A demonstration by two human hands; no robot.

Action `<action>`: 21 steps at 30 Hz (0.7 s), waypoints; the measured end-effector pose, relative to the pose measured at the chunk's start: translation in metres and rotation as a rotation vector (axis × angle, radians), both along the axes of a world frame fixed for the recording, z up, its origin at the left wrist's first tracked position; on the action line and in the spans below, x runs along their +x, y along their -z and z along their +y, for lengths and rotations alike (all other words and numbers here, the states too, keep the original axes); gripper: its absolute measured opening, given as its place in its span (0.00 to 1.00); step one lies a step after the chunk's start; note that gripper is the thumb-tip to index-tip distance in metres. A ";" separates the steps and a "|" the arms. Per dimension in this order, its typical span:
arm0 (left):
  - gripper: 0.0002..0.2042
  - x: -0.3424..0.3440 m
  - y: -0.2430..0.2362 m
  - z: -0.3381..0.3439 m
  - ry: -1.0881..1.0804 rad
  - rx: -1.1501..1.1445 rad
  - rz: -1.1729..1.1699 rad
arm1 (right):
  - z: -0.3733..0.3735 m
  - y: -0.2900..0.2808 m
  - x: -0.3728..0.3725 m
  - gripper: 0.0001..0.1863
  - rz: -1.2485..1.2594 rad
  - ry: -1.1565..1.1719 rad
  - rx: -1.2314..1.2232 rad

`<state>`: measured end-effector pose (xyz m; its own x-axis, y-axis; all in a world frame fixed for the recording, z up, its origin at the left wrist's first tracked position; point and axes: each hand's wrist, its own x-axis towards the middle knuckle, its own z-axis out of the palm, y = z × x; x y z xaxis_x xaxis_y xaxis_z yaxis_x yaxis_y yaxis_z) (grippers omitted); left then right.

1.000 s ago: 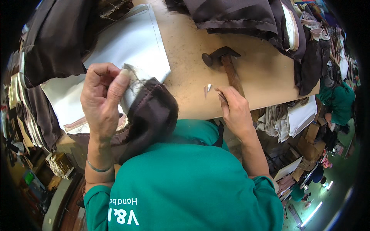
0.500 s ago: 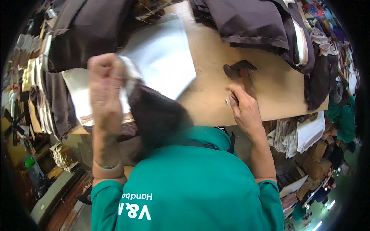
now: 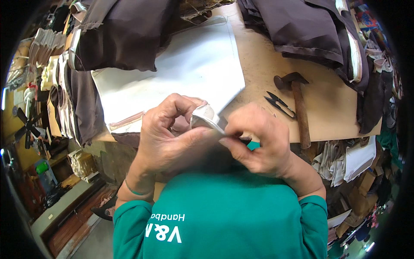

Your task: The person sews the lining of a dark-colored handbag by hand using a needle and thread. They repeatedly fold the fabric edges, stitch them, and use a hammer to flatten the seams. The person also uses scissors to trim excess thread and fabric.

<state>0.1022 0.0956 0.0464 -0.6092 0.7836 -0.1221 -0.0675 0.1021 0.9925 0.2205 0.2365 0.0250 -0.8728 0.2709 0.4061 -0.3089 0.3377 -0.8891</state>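
Note:
My left hand [image 3: 166,134] is closed round a white-edged fabric piece [image 3: 205,115], its edge curled up above the thumb. Fingertips of my right hand [image 3: 258,140], slightly blurred, pinch the right end of that edge. The rest of the piece hangs in shadow below my hands, mostly hidden by them. Black thread snips [image 3: 281,105] lie on the table to the right, beyond my right hand. Beside them rests a hammer [image 3: 301,112] with a wooden handle, its dark head at the far end.
A large white panel [image 3: 189,64] covers the left of the tan tabletop [image 3: 261,64]. Dark brown fabric stacks lie at the back left [image 3: 123,39] and back right [image 3: 306,34]. More fabric pieces [image 3: 79,103] hang over the left edge. The hammer handle reaches the table's near edge.
My left hand has brought the fabric piece toward the middle. My right hand has left the hammer's side and moved left to pinch the edge. The snips now show lying on the table.

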 end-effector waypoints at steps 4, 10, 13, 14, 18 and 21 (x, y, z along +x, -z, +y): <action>0.09 -0.005 0.005 -0.018 0.169 -0.157 0.013 | -0.009 0.016 -0.002 0.12 0.313 0.063 0.451; 0.09 0.002 0.012 -0.022 0.108 -0.082 -0.176 | -0.017 0.026 -0.004 0.12 0.377 0.039 0.523; 0.10 0.000 0.019 -0.024 0.138 -0.084 -0.076 | -0.014 0.028 -0.006 0.09 0.378 -0.025 0.473; 0.10 0.000 0.017 -0.022 0.138 -0.080 -0.062 | -0.013 0.025 -0.005 0.08 0.302 -0.040 0.355; 0.10 -0.001 0.014 -0.019 0.209 -0.108 0.077 | -0.008 0.014 -0.001 0.09 -0.002 -0.077 -0.035; 0.10 0.002 0.013 -0.014 0.192 -0.118 0.176 | -0.004 0.008 -0.001 0.10 -0.236 -0.127 -0.238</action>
